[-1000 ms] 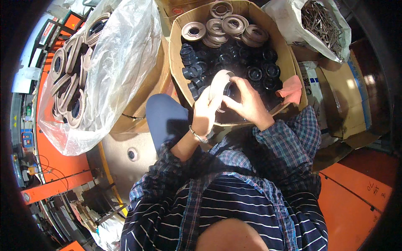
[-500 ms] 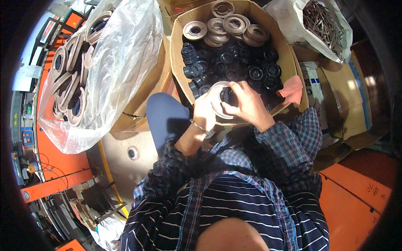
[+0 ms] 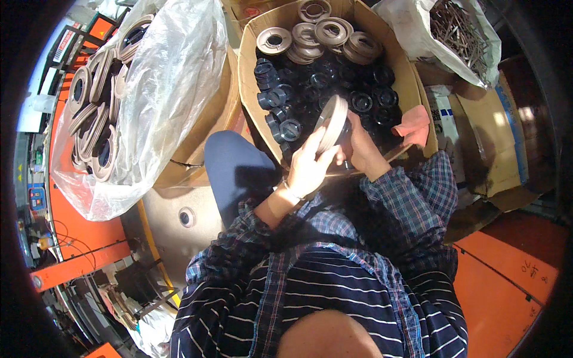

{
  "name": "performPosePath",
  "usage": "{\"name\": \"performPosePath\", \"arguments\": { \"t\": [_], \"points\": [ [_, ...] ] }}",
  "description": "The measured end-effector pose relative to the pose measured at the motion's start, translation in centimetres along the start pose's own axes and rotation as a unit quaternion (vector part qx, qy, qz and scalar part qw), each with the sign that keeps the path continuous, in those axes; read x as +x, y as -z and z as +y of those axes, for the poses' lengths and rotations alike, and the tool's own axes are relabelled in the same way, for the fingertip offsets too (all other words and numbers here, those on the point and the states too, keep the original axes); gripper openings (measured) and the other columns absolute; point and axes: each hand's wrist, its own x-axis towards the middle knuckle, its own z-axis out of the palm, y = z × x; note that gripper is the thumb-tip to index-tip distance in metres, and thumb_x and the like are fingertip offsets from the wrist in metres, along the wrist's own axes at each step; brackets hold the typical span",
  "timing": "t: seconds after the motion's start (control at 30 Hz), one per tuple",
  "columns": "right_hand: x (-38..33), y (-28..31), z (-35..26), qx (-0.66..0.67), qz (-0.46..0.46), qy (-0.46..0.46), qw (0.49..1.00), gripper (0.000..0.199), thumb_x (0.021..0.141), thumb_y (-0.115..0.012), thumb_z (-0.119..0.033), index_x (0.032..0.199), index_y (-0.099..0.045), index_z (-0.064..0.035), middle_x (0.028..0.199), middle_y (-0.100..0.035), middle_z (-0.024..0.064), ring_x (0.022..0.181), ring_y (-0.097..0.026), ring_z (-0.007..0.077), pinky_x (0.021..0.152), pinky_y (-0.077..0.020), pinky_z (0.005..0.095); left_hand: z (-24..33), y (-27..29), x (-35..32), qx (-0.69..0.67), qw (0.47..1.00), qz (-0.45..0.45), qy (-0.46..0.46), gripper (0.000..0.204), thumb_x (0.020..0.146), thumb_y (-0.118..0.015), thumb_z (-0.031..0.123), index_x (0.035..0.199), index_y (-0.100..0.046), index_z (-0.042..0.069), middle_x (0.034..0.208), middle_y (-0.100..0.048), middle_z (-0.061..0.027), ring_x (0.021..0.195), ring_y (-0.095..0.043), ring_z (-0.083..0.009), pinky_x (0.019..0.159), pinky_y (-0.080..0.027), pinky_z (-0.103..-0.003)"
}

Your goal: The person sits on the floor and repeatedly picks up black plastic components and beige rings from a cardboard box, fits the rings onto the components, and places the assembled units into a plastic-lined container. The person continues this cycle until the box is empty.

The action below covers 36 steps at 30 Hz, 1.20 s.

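here, near sunlit floor, left hand pinches beige ring over carton, right hand too hidden to tell.

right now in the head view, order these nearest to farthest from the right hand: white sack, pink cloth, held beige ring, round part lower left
From the right hand:
1. held beige ring, just left
2. pink cloth, to its right
3. white sack, upper right
4. round part, lower left

Beige plastic ring looks matt, black cylindrical plastic parts glossy. Brown open cardboard box reads matt; clear plastic bag shiny, crinkled.
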Motion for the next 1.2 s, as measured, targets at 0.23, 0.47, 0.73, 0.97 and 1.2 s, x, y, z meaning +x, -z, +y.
{"name": "performPosePath", "arguments": {
  "t": [0.23,0.47,0.73,0.97,1.2],
  "points": [
    [-1.9,0.4,-0.9,-0.493,-0.007,0.469,0.733,0.061,0.077,-0.080,-0.037,0.123,-0.058,-0.0028,0.113,-0.065,0.0214,0.101,-0.066,0.0379,0.084,-0.0537,0.0419,-2.0,1.7,2.2,-0.356,0.932,0.002,0.072,0.036,0.099,-0.060,0.018,0.129,-0.055,-0.003,0.112,-0.065,-0.0072,0.101,-0.061,-0.0120,0.091,-0.049,-0.027],
    [-0.5,-0.7,0.8,-0.051,0.019,0.162,0.985,0.041,0.094,-0.065,-0.040,0.095,-0.067,0.0009,0.074,-0.065,0.0067,0.065,-0.067,0.0161,0.058,-0.0544,0.0295,-1.5,0.0,0.3,-0.039,0.999,0.001,0.022,0.038,0.095,-0.062,0.002,0.130,-0.050,-0.004,0.104,-0.064,-0.0075,0.085,-0.064,-0.0119,0.080,-0.053,-0.028],
    [0.6,0.5,0.8,-0.413,0.055,0.452,0.789,0.047,0.092,-0.065,-0.040,0.101,-0.061,0.0058,0.081,-0.068,0.0161,0.059,-0.069,0.0199,0.053,-0.0533,0.0293,-0.6,0.4,2.1,-0.210,0.976,0.038,0.049,0.037,0.096,-0.064,0.010,0.129,-0.053,-0.001,0.093,-0.065,-0.0027,0.074,-0.061,-0.0097,0.070,-0.053,-0.026],
    [0.6,0.5,-0.1,-0.056,-0.075,0.002,0.996,0.073,0.095,-0.041,-0.070,0.093,-0.063,-0.0006,0.064,-0.063,0.0096,0.041,-0.054,0.0193,0.041,-0.0433,0.0301,-0.9,0.9,1.7,-0.066,0.996,-0.056,-0.035,0.038,0.097,-0.062,0.010,0.131,-0.051,-0.003,0.100,-0.065,-0.0094,0.088,-0.064,-0.0132,0.081,-0.054,-0.029],
    [-0.7,0.7,0.0,-0.460,0.021,0.464,0.757,0.057,0.079,-0.080,-0.035,0.123,-0.057,-0.0069,0.097,-0.069,0.0193,0.092,-0.069,0.0383,0.081,-0.0546,0.0408,-1.4,2.2,3.1,-0.324,0.943,-0.018,0.075,0.037,0.099,-0.060,0.017,0.129,-0.054,-0.003,0.109,-0.064,-0.0059,0.096,-0.061,-0.0122,0.085,-0.051,-0.028]
  ]
}}
